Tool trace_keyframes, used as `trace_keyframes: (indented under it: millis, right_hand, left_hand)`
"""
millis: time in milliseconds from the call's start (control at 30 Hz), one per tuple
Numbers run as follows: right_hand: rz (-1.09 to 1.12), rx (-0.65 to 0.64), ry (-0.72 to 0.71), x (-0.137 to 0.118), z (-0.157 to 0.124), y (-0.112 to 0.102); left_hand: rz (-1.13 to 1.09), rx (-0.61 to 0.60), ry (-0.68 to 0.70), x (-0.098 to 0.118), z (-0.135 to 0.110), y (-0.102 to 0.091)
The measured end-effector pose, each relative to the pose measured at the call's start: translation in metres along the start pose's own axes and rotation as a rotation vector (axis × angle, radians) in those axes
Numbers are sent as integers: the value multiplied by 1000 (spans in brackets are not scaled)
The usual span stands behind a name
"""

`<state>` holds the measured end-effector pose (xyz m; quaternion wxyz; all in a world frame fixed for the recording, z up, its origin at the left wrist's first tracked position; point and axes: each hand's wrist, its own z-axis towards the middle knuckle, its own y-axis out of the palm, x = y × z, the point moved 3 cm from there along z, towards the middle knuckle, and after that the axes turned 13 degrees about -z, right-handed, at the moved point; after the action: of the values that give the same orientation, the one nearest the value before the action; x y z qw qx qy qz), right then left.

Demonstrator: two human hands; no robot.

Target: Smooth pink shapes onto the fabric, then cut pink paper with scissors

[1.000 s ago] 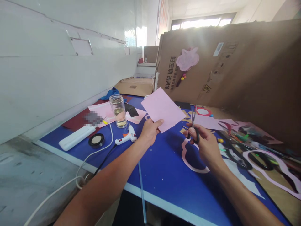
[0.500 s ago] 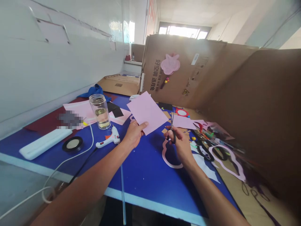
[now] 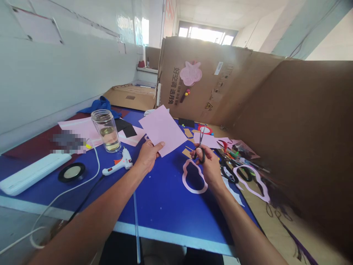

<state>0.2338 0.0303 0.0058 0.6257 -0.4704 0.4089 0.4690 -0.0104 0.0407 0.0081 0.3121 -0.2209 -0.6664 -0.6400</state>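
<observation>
My left hand pinches a square pink sheet of paper by its lower corner, thumb on top, and holds it tilted above the blue table. In my right hand is a pair of scissors with black handles, its blades pointing up and a little apart. The scissors are to the right of the sheet and do not touch it. Below them on the table lies a wavy pink paper outline. A white glue gun rests on its side left of my left hand.
A glass jar with pale liquid, a black tape roll and a white power strip are at the left. Another pink outline and cluttered tools lie right. Tall cardboard walls the back and right side.
The view has swung slightly to the right, so most things appear further left. The scissors have turned a little and their blades show more apart. Both hands keep their holds.
</observation>
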Motion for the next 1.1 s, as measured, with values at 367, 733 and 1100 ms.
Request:
trace_keyframes:
  millis: [367,733,1100]
  right_hand:
    - [31,-43,20,3,-2,4]
    - [26,19,42,-5,-2,-2]
    - [31,37,-3,6,4,-9]
  left_hand:
    - [16,-9,-10,0,-3,1]
    - [-23,-31,-7,2,-2,1]
    - [-6,-37,-18,-2,1,-4]
